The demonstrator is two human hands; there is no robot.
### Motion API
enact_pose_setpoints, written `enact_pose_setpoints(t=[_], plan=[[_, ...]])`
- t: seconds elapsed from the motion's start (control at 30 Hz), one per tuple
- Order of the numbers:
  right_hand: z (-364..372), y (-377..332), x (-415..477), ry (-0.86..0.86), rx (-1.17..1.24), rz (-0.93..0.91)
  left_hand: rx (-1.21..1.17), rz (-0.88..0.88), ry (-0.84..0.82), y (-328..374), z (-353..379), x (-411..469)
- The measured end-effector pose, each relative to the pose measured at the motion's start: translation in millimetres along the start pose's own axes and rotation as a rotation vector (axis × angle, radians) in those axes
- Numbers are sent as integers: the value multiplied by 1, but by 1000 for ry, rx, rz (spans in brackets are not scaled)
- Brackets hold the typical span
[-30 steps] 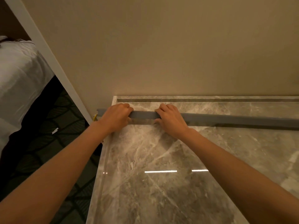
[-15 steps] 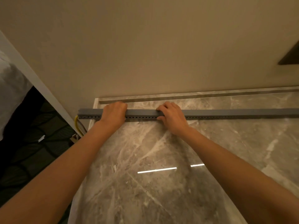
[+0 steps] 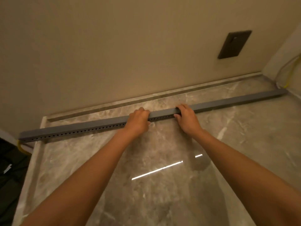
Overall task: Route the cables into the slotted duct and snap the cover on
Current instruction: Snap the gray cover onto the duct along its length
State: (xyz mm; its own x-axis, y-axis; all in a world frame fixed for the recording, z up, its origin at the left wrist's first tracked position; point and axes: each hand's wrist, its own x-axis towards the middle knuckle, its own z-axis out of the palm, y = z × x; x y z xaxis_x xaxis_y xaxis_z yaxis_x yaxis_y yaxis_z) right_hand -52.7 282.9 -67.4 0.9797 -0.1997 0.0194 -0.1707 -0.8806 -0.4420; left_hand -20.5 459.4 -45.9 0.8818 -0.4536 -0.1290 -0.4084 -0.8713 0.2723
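Hands sit side by side on a long grey duct (image 3: 81,129) that runs from the lower left of the frame up to the right edge, lying on a polished marble top (image 3: 162,185) just in front of the beige wall (image 3: 114,46).

At far left the duct's end overhangs the marble's left edge, and a yellow cable (image 3: 20,148) loops down from under it against the dark floor (image 3: 9,168) below. A row of small round holes dots the duct's near side along this stretch.

Near the middle, the left hand (image 3: 138,122) comes up from the lower left on a straight bare forearm, its fingers curled over the top of the duct and closed on it. Beside it, with a short bare span of duct between them, the right hand (image 3: 187,119) reaches from the lower right and grips the duct the same way, fingers hooked over the far edge, thumb on the near side. Whether a separate cover is seated on top is hard to tell, as the view is soft.

Further right the duct continues free to the corner, where more yellow cable (image 3: 289,79) hangs by the side wall. A dark wall plate (image 3: 234,44) sits in the upper right; no writing on it can be read. Open marble spreads in front of the duct on both sides of the arms.
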Motion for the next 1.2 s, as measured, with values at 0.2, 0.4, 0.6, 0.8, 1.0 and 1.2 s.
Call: enact_pose_setpoints(t=[0.2, 0.4, 0.6, 0.8, 1.0, 1.2], plan=[[-45, 95, 17, 38, -53, 63, -7, 61, 30, 97, 26, 49], [-91, 187, 36, 84, -107, 124, -21, 79, 103, 190, 52, 95], [-128, 252, 57, -1, -244, 32, 77, -30, 162, 236, 65, 129], [-128, 261, 78, -73, -311, -125, 99, -81, 173, 234, 67, 142], [-130, 258, 101, -94, -317, -169, 113, -87, 238, 227, 68, 155], [-134, 245, 133, -121, -368, -143, 190, -38, 252, 219, 66, 177]])
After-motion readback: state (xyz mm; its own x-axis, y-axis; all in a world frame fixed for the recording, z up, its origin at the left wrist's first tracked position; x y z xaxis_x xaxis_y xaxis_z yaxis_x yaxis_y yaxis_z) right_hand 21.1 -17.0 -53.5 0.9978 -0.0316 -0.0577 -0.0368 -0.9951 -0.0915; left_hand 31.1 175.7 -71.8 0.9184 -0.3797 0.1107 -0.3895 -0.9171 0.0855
